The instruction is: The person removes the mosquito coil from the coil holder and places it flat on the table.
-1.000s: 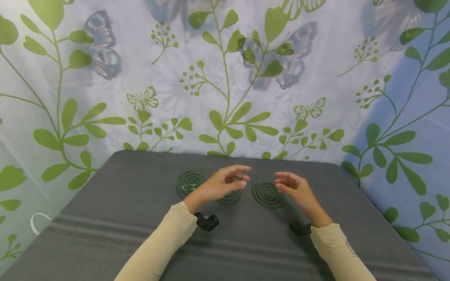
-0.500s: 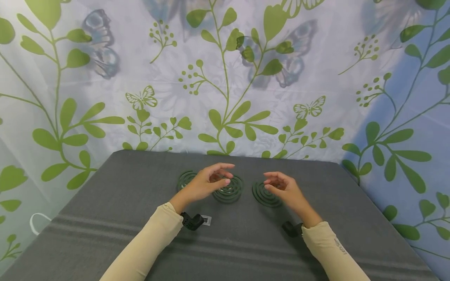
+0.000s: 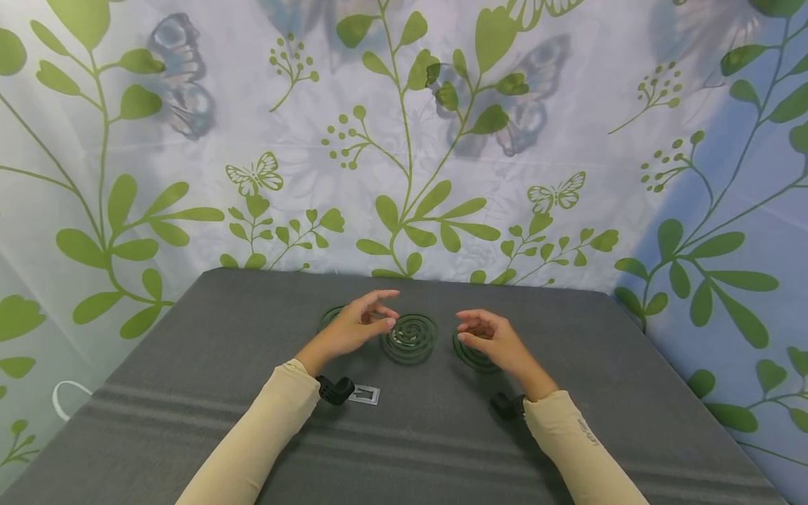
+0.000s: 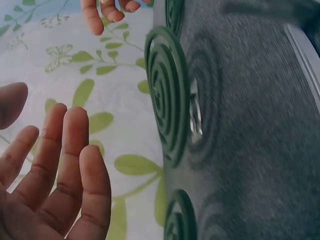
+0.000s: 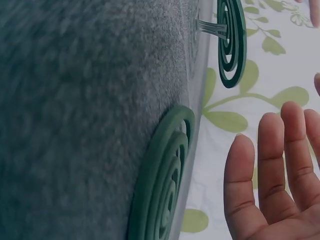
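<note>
My left hand (image 3: 350,326), fingers loosely bent and holding nothing, hovers in front of the left mosquito coil (image 3: 327,318), which it mostly covers in the head view. Between the hands is a green middle mosquito coil (image 3: 409,344), raised off the cloth on a thin metal stand (image 4: 195,117). My right hand (image 3: 495,340) hangs with relaxed fingers above the right mosquito coil (image 3: 472,356) and hides part of it. That coil (image 5: 165,195) lies low on the cloth in the right wrist view. Neither hand touches a coil.
A small flat metal stand (image 3: 365,394) lies on the grey cloth-covered table (image 3: 416,449) beside the left wrist. Behind the table hangs a leaf-patterned curtain (image 3: 404,140). A white cord loop (image 3: 63,400) shows at the left edge.
Both hands have moved left, the left hand uncovering the middle coil and coming over the left one. The flat metal stand has come into view. The coils have stayed put.
</note>
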Motion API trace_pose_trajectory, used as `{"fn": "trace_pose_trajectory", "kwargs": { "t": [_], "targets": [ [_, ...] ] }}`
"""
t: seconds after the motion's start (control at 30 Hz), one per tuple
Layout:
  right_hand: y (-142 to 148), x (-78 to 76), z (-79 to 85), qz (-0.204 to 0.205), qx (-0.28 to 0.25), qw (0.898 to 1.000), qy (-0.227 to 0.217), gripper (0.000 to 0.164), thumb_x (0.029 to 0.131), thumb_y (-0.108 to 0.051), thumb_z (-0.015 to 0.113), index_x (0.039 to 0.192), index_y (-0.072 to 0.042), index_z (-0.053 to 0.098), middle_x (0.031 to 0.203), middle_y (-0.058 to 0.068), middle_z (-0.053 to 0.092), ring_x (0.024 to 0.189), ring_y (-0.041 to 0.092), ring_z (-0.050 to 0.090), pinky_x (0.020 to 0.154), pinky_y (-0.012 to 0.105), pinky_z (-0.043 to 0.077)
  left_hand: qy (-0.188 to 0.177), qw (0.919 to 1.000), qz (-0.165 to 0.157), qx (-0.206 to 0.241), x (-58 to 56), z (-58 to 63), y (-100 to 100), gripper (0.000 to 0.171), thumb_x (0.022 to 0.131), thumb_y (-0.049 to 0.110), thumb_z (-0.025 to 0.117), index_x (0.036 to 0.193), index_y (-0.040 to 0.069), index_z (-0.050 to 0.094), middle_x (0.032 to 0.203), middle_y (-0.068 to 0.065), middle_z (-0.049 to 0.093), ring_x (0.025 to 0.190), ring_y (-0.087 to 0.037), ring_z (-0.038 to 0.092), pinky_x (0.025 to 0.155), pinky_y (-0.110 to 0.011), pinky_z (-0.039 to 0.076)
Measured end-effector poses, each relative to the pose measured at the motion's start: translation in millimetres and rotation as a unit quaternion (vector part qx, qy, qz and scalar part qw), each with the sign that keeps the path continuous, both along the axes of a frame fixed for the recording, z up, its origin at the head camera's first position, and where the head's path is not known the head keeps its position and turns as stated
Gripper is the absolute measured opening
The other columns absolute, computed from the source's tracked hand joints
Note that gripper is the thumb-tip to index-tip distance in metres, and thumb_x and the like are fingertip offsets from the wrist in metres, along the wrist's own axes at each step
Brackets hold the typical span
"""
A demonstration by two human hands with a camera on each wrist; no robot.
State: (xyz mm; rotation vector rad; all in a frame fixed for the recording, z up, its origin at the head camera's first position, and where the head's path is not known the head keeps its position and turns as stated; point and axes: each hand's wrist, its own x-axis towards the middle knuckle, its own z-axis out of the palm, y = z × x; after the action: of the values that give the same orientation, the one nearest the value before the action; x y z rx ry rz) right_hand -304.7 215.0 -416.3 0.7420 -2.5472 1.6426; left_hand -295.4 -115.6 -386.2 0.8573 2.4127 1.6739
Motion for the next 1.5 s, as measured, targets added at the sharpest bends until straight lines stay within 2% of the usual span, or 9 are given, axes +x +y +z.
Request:
{"fn": "trace_pose_trajectory", "kwargs": {
  "t": [0.2, 0.37, 0.47, 0.53, 0.67, 0.83, 1.0, 1.13, 1.5],
  "targets": [
    [-6.5, -6.0, -3.5, 0.003, 0.023, 1.0, -0.012, 0.042, 0.105, -0.004, 0.071, 0.144, 0.009, 0.061, 0.126, 0.03, 0.069, 0.107, 0.028, 0.07, 0.087, 0.031, 0.058, -0.016, 0.9995, 0.011, -0.024, -6.8, -8.8, -7.6, 0.054, 0.111, 0.008, 0.062, 0.161, 0.0, 0.046, 0.136, -0.031, 0.066, 0.107, -0.038, 0.07, 0.088, -0.042, 0.056],
    [-12.9, -9.4, -5.2, 0.002, 0.03, 0.999, -0.033, 0.051, 0.104, -0.008, 0.074, 0.148, 0.01, 0.057, 0.129, 0.031, 0.066, 0.107, 0.029, 0.069, 0.089, 0.036, 0.06, -0.038, 0.9979, 0.025, -0.046, -10.6, -12.6, -12.6, 0.059, 0.108, 0.009, 0.068, 0.162, 0.002, 0.045, 0.136, -0.028, 0.066, 0.107, -0.044, 0.068, 0.086, -0.045, 0.056],
    [-16.8, -11.7, -5.5, 0.011, 0.029, 0.998, -0.048, 0.058, 0.102, -0.007, 0.075, 0.152, 0.011, 0.052, 0.129, 0.032, 0.065, 0.104, 0.03, 0.07, 0.086, 0.041, 0.062, -0.05, 0.9957, 0.04, -0.068, -11.4, -13.3, -14.4, 0.065, 0.105, 0.01, 0.073, 0.163, 0.004, 0.045, 0.134, -0.025, 0.067, 0.104, -0.039, 0.071, 0.085, -0.047, 0.058],
    [-19.9, -13.2, -5.2, 0.021, 0.03, 0.997, -0.062, 0.062, 0.102, -0.006, 0.076, 0.154, 0.012, 0.049, 0.129, 0.032, 0.063, 0.102, 0.031, 0.071, 0.084, 0.044, 0.063, -0.057, 0.994, 0.047, -0.081, -11.9, -13.7, -15.1, 0.068, 0.103, 0.01, 0.076, 0.163, 0.003, 0.044, 0.133, -0.024, 0.068, 0.098, -0.036, 0.072, 0.081, -0.044, 0.059],
    [-26.7, -14.7, -3.7, 0.028, 0.037, 0.995, -0.085, 0.066, 0.102, -0.006, 0.076, 0.157, 0.011, 0.045, 0.127, 0.031, 0.063, 0.099, 0.029, 0.073, 0.08, 0.046, 0.064, -0.068, 0.9903, 0.058, -0.106, -13.3, -13.9, -16.2, 0.073, 0.101, 0.012, 0.079, 0.164, 0.004, 0.044, 0.125, -0.02, 0.073, 0.083, -0.032, 0.071, 0.07, -0.035, 0.056],
    [-33.5, -15.5, -3.2, 0.029, 0.038, 0.993, -0.111, 0.069, 0.102, -0.006, 0.077, 0.159, 0.011, 0.042, 0.125, 0.029, 0.064, 0.099, 0.034, 0.075, 0.078, 0.043, 0.065, -0.078, 0.9866, 0.065, -0.127, -14.4, -14.3, -16.6, 0.077, 0.1, 0.015, 0.081, 0.165, 0.004, 0.042, 0.111, -0.01, 0.078, 0.073, -0.022, 0.068, 0.067, -0.035, 0.057],
    [-38.7, -16.2, -3.5, 0.032, 0.03, 0.989, -0.139, 0.074, 0.102, -0.005, 0.076, 0.162, 0.011, 0.036, 0.122, 0.027, 0.065, 0.1, 0.038, 0.075, 0.079, 0.043, 0.065, -0.093, 0.9831, 0.064, -0.144, -15.5, -15.8, -16.4, 0.08, 0.101, 0.016, 0.081, 0.167, 0.002, 0.037, 0.094, -0.007, 0.079, 0.065, -0.018, 0.066, 0.063, -0.033, 0.055],
    [-42.0, -15.8, -3.8, 0.029, 0.026, 0.987, -0.159, 0.076, 0.102, -0.005, 0.076, 0.164, 0.009, 0.034, 0.119, 0.022, 0.066, 0.101, 0.036, 0.075, 0.08, 0.044, 0.064, -0.102, 0.9797, 0.065, -0.16, -15.1, -17.4, -14.7, 0.083, 0.101, 0.017, 0.081, 0.168, 0.001, 0.035, 0.088, -0.006, 0.079, 0.066, -0.017, 0.068, 0.063, -0.031, 0.055],
    [-46.5, -16.6, -7.3, 0.019, 0.036, 0.983, -0.177, 0.073, 0.101, -0.004, 0.076, 0.163, 0.008, 0.038, 0.113, 0.015, 0.069, 0.094, 0.021, 0.074, 0.075, 0.036, 0.063, -0.135, 0.973, 0.066, -0.176, -11.3, -18.9, -7.5, 0.083, 0.101, 0.022, 0.08, 0.167, 0.0, 0.035, 0.09, -0.004, 0.08, 0.073, -0.014, 0.073, 0.064, -0.03, 0.053]
  ]
}}
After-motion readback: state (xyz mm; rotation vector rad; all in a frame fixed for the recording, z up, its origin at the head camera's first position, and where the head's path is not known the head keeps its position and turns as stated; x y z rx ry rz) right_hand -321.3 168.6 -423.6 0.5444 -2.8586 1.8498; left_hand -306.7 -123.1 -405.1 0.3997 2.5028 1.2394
